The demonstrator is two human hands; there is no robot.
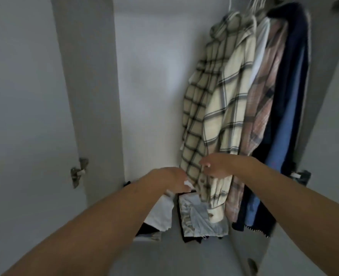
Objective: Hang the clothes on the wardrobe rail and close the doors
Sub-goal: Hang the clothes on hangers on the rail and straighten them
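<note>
Several garments hang on white hangers (250, 18) at the right of the open wardrobe: a cream plaid shirt (222, 108), a pink checked shirt (264, 96), a blue garment (284, 148) and a dark navy one (296, 56). The rail itself is cut off at the top. My right hand (218, 166) pinches the lower front edge of the cream plaid shirt. Just left and lower, my left hand (172, 180) touches the same hem; its fingertips are hidden, so its grip is unclear.
The left door (25, 96) stands open with a metal hinge (79, 172). The right door (336, 96) is open too, with a hinge (302, 175). Folded clothes (200, 218) and a white item (160, 214) lie on the wardrobe floor.
</note>
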